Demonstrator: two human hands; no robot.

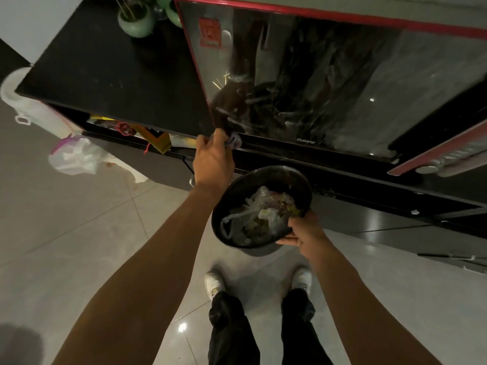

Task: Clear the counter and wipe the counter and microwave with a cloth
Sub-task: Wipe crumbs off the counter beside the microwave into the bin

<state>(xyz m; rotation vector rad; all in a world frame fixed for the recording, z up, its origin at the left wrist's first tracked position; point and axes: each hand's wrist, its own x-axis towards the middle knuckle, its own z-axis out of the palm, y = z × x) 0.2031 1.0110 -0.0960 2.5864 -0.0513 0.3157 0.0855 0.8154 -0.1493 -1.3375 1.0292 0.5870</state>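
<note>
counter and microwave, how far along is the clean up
Done: the near part of the counter looks bare, and scraps sit in the black bin. In hand: the left hand grips a cloth at the counter's front edge, while the right hand holds the bin just below it. Left: green pots stand at the back, and the microwave door shows smears.

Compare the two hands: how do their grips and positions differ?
The left hand grips a crumpled lavender cloth at the front edge of the black counter, beside the red-trimmed black microwave. The right hand holds the rim of a round black bin of plastic scraps, lower, below the counter edge. Shared: both are bare and gripping something.
</note>
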